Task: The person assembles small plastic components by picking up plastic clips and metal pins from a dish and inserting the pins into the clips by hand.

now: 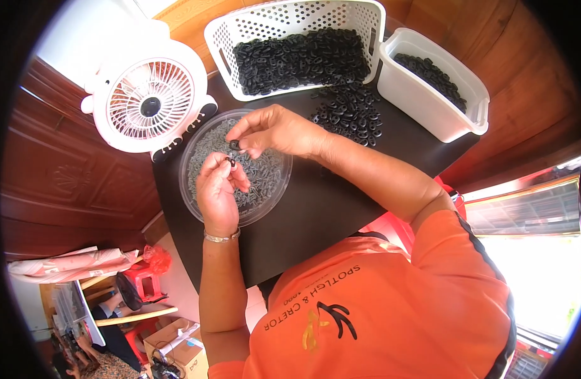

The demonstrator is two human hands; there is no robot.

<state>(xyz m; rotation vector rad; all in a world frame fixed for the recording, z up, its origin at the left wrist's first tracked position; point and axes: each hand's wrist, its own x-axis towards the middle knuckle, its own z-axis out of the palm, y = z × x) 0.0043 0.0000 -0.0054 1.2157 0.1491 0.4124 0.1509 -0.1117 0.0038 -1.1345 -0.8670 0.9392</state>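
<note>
Over a round clear tub (287, 183) full of small grey pieces (263, 177), both my hands are close together. My right hand (283, 131) pinches a small black oval piece (234, 144) with a hole in it between thumb and fingertips. Just below it, my left hand (217, 192), fingers curled upward, grips a tiny dark piece (231, 162) whose exact kind I cannot make out. The two pieces are near each other but apart. Loose black oval pieces (350, 114) lie heaped on the dark table to the right of the tub.
A white perforated basket (218, 47) of black pieces stands at the back, with a white bin (423, 104) of similar pieces to its right. A white fan (150, 106) stands left of the tub. The black tabletop (316, 202) ends near my body.
</note>
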